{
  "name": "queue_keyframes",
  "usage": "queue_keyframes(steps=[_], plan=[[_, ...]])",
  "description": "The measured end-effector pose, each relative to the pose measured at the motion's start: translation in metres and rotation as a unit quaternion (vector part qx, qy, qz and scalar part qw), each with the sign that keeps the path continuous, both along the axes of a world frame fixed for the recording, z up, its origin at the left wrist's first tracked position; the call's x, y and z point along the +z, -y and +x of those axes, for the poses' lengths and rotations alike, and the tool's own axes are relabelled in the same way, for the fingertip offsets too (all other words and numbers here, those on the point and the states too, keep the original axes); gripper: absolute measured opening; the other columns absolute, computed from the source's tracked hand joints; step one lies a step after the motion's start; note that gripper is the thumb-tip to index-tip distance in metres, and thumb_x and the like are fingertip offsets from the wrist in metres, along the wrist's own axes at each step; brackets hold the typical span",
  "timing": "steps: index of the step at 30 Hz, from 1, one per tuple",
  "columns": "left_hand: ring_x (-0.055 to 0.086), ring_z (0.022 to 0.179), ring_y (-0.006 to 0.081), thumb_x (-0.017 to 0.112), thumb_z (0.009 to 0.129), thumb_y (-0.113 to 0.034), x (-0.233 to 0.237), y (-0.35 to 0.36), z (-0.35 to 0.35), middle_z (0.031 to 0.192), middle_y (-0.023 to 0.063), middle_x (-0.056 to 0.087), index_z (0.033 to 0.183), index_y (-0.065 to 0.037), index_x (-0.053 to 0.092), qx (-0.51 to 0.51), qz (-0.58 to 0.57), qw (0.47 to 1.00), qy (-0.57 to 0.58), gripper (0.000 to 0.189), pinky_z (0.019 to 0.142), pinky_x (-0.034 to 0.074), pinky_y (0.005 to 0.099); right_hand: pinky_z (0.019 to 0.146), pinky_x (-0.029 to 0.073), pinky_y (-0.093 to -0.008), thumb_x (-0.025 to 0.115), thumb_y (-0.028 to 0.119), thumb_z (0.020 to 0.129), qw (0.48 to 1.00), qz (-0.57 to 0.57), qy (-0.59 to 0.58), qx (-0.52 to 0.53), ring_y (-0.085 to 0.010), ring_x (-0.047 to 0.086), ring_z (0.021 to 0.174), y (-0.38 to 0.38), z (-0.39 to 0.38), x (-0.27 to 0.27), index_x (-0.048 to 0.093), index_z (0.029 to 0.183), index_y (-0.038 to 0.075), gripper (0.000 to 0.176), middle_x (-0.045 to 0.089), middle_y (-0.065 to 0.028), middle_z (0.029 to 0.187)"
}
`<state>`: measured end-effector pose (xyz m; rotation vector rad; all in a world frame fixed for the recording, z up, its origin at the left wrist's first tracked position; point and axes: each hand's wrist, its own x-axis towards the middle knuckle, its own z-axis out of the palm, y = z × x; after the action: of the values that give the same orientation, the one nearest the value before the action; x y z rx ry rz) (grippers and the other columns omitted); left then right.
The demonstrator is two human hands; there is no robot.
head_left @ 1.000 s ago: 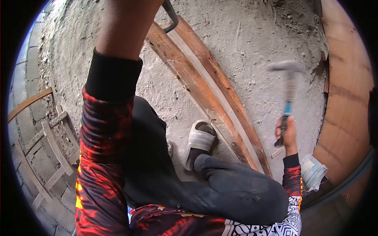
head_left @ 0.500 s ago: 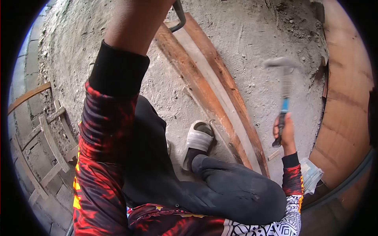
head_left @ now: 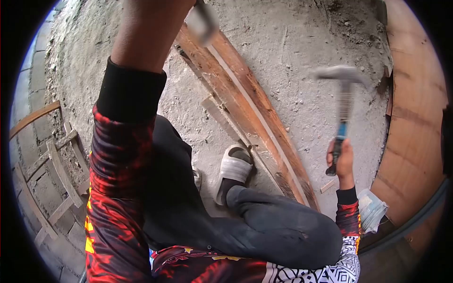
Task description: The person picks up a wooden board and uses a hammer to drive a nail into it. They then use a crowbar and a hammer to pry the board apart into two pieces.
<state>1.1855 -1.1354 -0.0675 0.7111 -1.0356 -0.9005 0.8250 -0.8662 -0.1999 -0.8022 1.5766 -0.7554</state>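
Here we go: the grey metal bar (head_left: 202, 22) at the far end has gone to a blur, where half a second ago it sat crisp against the wood, so it is moving right now. It comes down from the left hand, which runs off the top of the view beyond the left forearm (head_left: 151, 33), so we cannot tell how those fingers sit on it.

Look at the long reddish-brown wooden planks (head_left: 257, 113) lying on the dusty concrete floor (head_left: 302, 42). A thin greyish strip of wood (head_left: 222, 118) now stands apart on their left side, where before the bundle lay closed. We judge the prying is biting and the boards are starting to come apart.

Over on the right, the right hand (head_left: 340, 158) has its fingers wrapped tight around the grip of the blue-and-black-handled steel hammer (head_left: 344, 108). It is still raised, head far and high, barely shifted since a second ago and well clear of the planks.

The foot in the white slide sandal (head_left: 232, 170) sits just beside the planks' near end
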Motion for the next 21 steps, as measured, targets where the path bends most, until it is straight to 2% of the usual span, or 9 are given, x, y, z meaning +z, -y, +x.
queue_keyframes(steps=[3, 5, 7, 9, 12, 15, 17, 19, 21], plan=[[0.021, 0.04, 0.0059, 0.058, 0.087, -0.022, 0.003, 0.0, 0.009, 0.049, -0.008, 0.025, 0.058, -0.021, 0.036, -0.028, -0.026, 0.999, -0.034, 0.036, 0.043, 0.024, 0.0243, 0.039, 0.039, -0.0253, 0.032, 0.056, 0.099, 0.975, -0.104, 0.188, -0.061, -0.0124, 0.048, 0.041, 0.0, 0.015, 0.003, 0.052, 0.074, 0.005, 0.06, 0.052, -0.0041, 0.053], [0.021, 0.04, 0.0059, 0.057, 0.087, -0.022, 0.002, 0.009, 0.025, 0.048, -0.0082, 0.026, 0.059, -0.021, 0.037, -0.077, -0.053, 0.994, -0.06, 0.035, 0.043, 0.025, 0.024, 0.04, 0.039, -0.0257, 0.034, 0.058, 0.098, 0.985, 0.137, -0.104, 0.035, -0.012, 0.048, 0.042, -0.032, 0.006, -0.03, 0.052, 0.075, 0.005, 0.06, 0.052, -0.0033, 0.054], [0.021, 0.04, 0.006, 0.057, 0.088, -0.022, 0.007, 0.005, 0.013, 0.049, -0.0083, 0.026, 0.062, -0.02, 0.041, 0.031, -0.019, 0.999, -0.01, 0.031, 0.043, 0.024, 0.0238, 0.041, 0.039, -0.0253, 0.037, 0.058, 0.097, 0.958, 0.211, -0.045, 0.191, -0.0111, 0.047, 0.042, -0.04, 0.021, -0.04, 0.053, 0.076, 0.006, 0.059, 0.05, -0.0017, 0.053], [0.022, 0.04, 0.006, 0.056, 0.089, -0.023, 0.007, 0.0, 0.005, 0.049, -0.0081, 0.026, 0.064, -0.019, 0.044, 0.054, 0.008, 0.998, 0.01, 0.028, 0.043, 0.024, 0.0237, 0.042, 0.04, -0.0243, 0.038, 0.059, 0.097, 0.956, 0.213, -0.055, 0.196, -0.0095, 0.047, 0.042, -0.017, 0.01, -0.03, 0.054, 0.077, 0.005, 0.059, 0.049, -0.0003, 0.052], [0.023, 0.04, 0.0061, 0.055, 0.09, -0.023, 0.003, -0.004, 0.004, 0.049, -0.0077, 0.026, 0.066, -0.018, 0.048, 0.036, 0.01, 0.999, 0.019, 0.026, 0.043, 0.024, 0.0239, 0.038, 0.038, -0.0231, 0.034, 0.061, 0.097, 0.993, 0.068, -0.068, 0.066, -0.0091, 0.045, 0.039, -0.001, -0.004, -0.009, 0.053, 0.076, 0.006, 0.062, 0.049, -0.001, 0.051], [0.023, 0.039, 0.0062, 0.055, 0.09, -0.022, 0.008, -0.007, 0.015, 0.048, -0.0075, 0.025, 0.065, -0.017, 0.046, 0.009, -0.013, 0.999, -0.028, 0.026, 0.042, 0.024, 0.0243, 0.035, 0.036, -0.025, 0.029, 0.064, 0.096, 0.966, -0.07, 0.239, -0.063, -0.0115, 0.044, 0.036, 0.018, 0.007, 0.001, 0.051, 0.076, 0.007, 0.065, 0.047, -0.002, 0.048], [0.023, 0.039, 0.0061, 0.054, 0.09, -0.021, 0.015, -0.013, 0.018, 0.048, -0.0076, 0.025, 0.065, -0.017, 0.046, 0.003, -0.019, 0.999, -0.031, 0.026, 0.042, 0.024, 0.0242, 0.035, 0.036, -0.0265, 0.028, 0.064, 0.096, 0.979, -0.047, 0.198, -0.016, -0.0121, 0.044, 0.036, -0.001, 0.007, -0.019, 0.05, 0.076, 0.007, 0.065, 0.047, -0.002, 0.049], [0.023, 0.04, 0.0059, 0.053, 0.09, -0.021, 0.019, -0.016, 0.023, 0.048, -0.0074, 0.025, 0.066, -0.017, 0.047, 0.008, -0.028, 0.999, -0.033, 0.025, 0.042, 0.024, 0.024, 0.039, 0.039, -0.0262, 0.036, 0.06, 0.097, 0.94, 0.173, -0.192, 0.221, -0.0116, 0.049, 0.042, -0.034, 0.011, -0.034, 0.056, 0.076, 0.005, 0.062, 0.052, -0.0026, 0.054], [0.024, 0.04, 0.0056, 0.053, 0.09, -0.021, 0.014, -0.01, 0.024, 0.048, -0.0073, 0.026, 0.067, -0.017, 0.048, 0.012, -0.023, 0.999, -0.027, 0.024, 0.042, 0.024, 0.0238, 0.04, 0.04, -0.0256, 0.042, 0.058, 0.096, 0.938, 0.279, 0.009, 0.206, -0.0105, 0.05, 0.044, -0.04, 0.007, -0.041, 0.059, 0.081, 0.004, 0.058, 0.053, -0.0024, 0.055]])
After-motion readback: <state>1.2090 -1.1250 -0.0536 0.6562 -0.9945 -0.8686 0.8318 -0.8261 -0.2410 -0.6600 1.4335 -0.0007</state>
